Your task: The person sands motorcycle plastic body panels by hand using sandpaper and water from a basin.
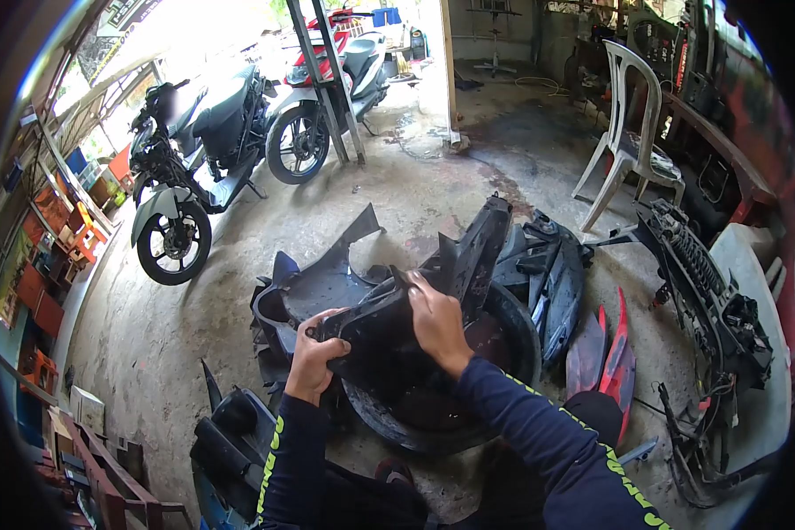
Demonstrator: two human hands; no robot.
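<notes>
My left hand (313, 360) grips the near left end of a black plastic motorcycle panel (378, 337), thumb on its face. Farther along its upper edge, my right hand (436, 323) is closed on the same panel, with the fingertips partly hidden. The panel is tilted above a round black basin (528, 362), which holds dark liquid. Behind the left hand, another large black fairing piece (318, 287) leans by the basin. A long dark plastic part (486, 243) rises at the basin's far side; whether it joins the held panel I cannot tell.
Dark body panels (552, 274) and red fairing pieces (617, 353) lie to the right, near a stripped motorcycle frame (707, 309). More black parts (234, 442) sit at lower left. Two scooters, one partly stripped (185, 177), stand ahead. A plastic chair (632, 132) is at far right.
</notes>
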